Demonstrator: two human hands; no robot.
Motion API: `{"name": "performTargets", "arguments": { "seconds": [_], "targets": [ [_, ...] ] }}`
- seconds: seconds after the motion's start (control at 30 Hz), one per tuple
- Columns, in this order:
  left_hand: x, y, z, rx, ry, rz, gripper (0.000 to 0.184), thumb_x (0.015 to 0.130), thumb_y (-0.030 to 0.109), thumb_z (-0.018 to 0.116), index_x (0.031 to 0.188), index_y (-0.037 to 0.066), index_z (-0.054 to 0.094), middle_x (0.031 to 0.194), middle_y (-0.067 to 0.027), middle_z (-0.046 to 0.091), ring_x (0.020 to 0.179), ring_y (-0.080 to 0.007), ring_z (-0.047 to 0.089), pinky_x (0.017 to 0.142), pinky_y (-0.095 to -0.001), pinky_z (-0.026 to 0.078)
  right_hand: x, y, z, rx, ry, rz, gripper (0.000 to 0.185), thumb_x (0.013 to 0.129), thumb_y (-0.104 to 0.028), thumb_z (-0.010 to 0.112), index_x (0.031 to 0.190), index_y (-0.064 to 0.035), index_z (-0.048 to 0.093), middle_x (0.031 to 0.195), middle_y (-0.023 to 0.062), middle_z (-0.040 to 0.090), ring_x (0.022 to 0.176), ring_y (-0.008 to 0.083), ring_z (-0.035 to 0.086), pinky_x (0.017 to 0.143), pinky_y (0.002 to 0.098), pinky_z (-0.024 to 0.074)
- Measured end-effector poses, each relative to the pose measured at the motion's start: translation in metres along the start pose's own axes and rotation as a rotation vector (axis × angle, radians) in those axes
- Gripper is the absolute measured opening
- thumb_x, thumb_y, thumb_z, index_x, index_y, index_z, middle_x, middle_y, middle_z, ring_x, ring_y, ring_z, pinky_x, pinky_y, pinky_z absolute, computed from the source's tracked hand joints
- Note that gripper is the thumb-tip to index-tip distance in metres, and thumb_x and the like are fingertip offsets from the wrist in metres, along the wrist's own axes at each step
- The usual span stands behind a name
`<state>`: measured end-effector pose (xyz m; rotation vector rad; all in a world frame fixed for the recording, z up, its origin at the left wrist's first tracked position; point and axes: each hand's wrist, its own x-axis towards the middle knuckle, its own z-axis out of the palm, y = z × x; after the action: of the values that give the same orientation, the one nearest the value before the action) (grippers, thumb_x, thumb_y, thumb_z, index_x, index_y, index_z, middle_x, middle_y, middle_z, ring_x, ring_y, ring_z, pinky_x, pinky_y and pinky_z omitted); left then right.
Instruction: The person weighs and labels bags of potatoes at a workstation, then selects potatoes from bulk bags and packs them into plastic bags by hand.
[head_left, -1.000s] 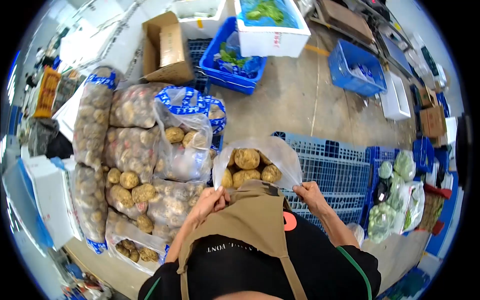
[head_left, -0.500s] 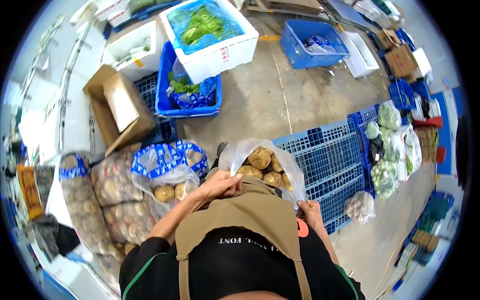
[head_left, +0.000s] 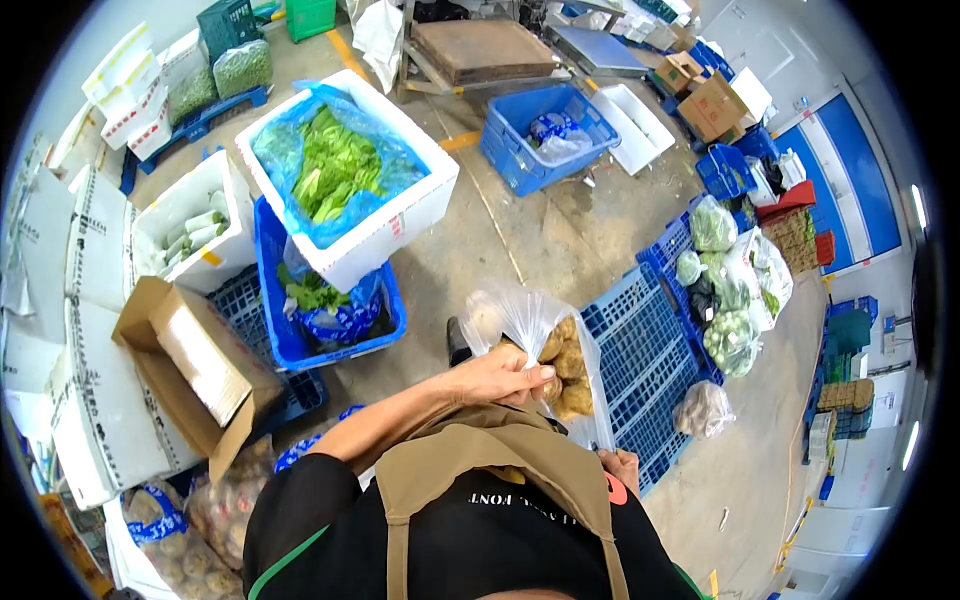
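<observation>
Centre: one bag of potatoes (head_left: 537, 322). Left half: one box of leafy greens (head_left: 400, 218), one open cardboard box (head_left: 238, 430), one blue bin (head_left: 345, 352). Upper centre: another blue bin (head_left: 548, 168).

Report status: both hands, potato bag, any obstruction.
Left hand clenched on bunched plastic of potato bag. Right hand at its near edge, grip unclear. Potatoes visible inside. Blue pallet alongside, nothing seen blocking.

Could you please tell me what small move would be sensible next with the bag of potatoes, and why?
I'd probably bring the right hand up towards the left hand, drawing in the edge of the bag: the left hand grips bunched plastic, while the right is lower, at the bag's near edge, and potatoes show beside the left.
</observation>
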<state>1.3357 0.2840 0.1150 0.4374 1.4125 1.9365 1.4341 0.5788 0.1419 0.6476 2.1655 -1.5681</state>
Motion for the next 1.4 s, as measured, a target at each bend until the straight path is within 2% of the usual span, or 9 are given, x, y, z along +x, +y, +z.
{"name": "performTargets", "arguments": {
  "seconds": [0.3, 0.47, 0.6, 0.7, 0.9, 1.0, 1.13, 1.2, 1.4],
  "targets": [
    [0.136, 0.009, -0.143, -0.158, -0.043, -0.047, 0.055, 0.091, 0.048, 0.052, 0.076, -0.004, 0.059, 0.047, 0.0052, 0.036, 0.04, -0.0034, 0.027, 0.038, -0.0236, 0.019, 0.159, -0.06, 0.015, -0.201, 0.101, 0.045, 0.025, 0.081, -0.015, 0.061, 0.063, 0.0015, 0.058, 0.055, 0.0027, 0.053, 0.047, 0.0082, 0.045, 0.045, 0.0275, 0.0337],
    [0.257, 0.058, -0.253, -0.151, -0.02, -0.105, 0.054, 0.093, 0.047, 0.049, 0.07, -0.002, 0.059, 0.047, 0.002, 0.041, 0.041, -0.004, 0.03, 0.038, -0.0233, 0.021, 0.279, -0.183, 0.018, -0.012, 0.224, 0.152, 0.024, 0.08, -0.009, 0.059, 0.058, 0.0012, 0.053, 0.051, 0.0027, 0.049, 0.042, 0.011, 0.041, 0.043, 0.0286, 0.0319],
    [0.333, 0.126, -0.336, -0.195, -0.011, -0.009, 0.059, 0.094, 0.05, 0.044, 0.063, 0.001, 0.055, 0.045, 0.0025, 0.036, 0.042, -0.0058, 0.028, 0.04, -0.0234, 0.023, 0.381, -0.251, -0.001, 0.476, 0.182, -0.057, 0.033, 0.078, -0.005, 0.056, 0.05, -0.0051, 0.04, 0.044, 0.0034, 0.034, 0.036, 0.0152, 0.033, 0.039, 0.0314, 0.0291],
    [0.392, 0.171, -0.391, -0.222, -0.042, 0.049, 0.064, 0.094, 0.05, 0.043, 0.051, 0.003, 0.051, 0.045, -0.0017, 0.04, 0.041, -0.0084, 0.03, 0.041, -0.0248, 0.027, 0.442, -0.324, -0.008, 0.513, 0.137, -0.162, 0.039, 0.078, -0.008, 0.059, 0.047, -0.0055, 0.036, 0.042, 0.0037, 0.03, 0.034, 0.0154, 0.029, 0.039, 0.0328, 0.0287],
    [0.488, 0.282, -0.507, -0.182, -0.067, 0.333, 0.071, 0.091, 0.057, 0.042, 0.05, 0.0, 0.053, 0.046, -0.0055, 0.046, 0.038, -0.008, 0.035, 0.039, -0.0229, 0.029, 0.547, -0.467, 0.02, 0.653, 0.077, -0.481, 0.043, 0.079, -0.013, 0.061, 0.047, -0.0068, 0.033, 0.039, 0.0003, 0.026, 0.032, 0.013, 0.025, 0.039, 0.031, 0.0238],
    [0.512, 0.359, -0.579, -0.075, -0.124, 0.379, 0.071, 0.09, 0.061, 0.041, 0.075, -0.007, 0.058, 0.046, -0.0031, 0.047, 0.036, -0.0059, 0.036, 0.034, -0.0218, 0.03, 0.599, -0.543, 0.046, 0.693, 0.029, -0.627, 0.039, 0.08, -0.012, 0.059, 0.053, -0.009, 0.031, 0.04, -0.0002, 0.025, 0.032, 0.0119, 0.021, 0.038, 0.0302, 0.0209],
    [0.573, 0.453, -0.691, -0.043, -0.238, 0.485, 0.075, 0.089, 0.064, 0.038, 0.083, -0.007, 0.058, 0.05, -0.0033, 0.051, 0.032, -0.0045, 0.034, 0.031, -0.0192, 0.024, 0.679, -0.662, 0.083, 0.739, 0.074, -0.814, 0.034, 0.083, -0.012, 0.056, 0.059, -0.0107, 0.031, 0.042, -0.0006, 0.024, 0.033, 0.012, 0.019, 0.038, 0.0301, 0.0205],
    [0.605, 0.51, -0.739, -0.056, -0.167, 0.417, 0.072, 0.09, 0.063, 0.037, 0.086, -0.007, 0.057, 0.05, -0.0027, 0.051, 0.032, -0.0037, 0.033, 0.031, -0.0185, 0.023, 0.724, -0.723, 0.094, 0.742, -0.103, -0.909, 0.035, 0.088, -0.014, 0.051, 0.06, -0.013, 0.03, 0.045, -0.0026, 0.021, 0.037, 0.011, 0.018, 0.041, 0.0293, 0.0199],
    [0.683, 0.621, -0.85, -0.016, -0.006, 0.406, 0.069, 0.092, 0.061, 0.032, 0.095, -0.004, 0.055, 0.051, -0.0001, 0.046, 0.035, -0.0022, 0.024, 0.034, -0.0174, 0.017, 0.852, -0.846, 0.144, 0.925, -0.188, -0.766, 0.036, 0.083, -0.022, 0.053, 0.056, -0.0107, 0.032, 0.047, -0.0016, 0.024, 0.04, 0.0114, 0.021, 0.046, 0.0303, 0.0206]
  ]
}}
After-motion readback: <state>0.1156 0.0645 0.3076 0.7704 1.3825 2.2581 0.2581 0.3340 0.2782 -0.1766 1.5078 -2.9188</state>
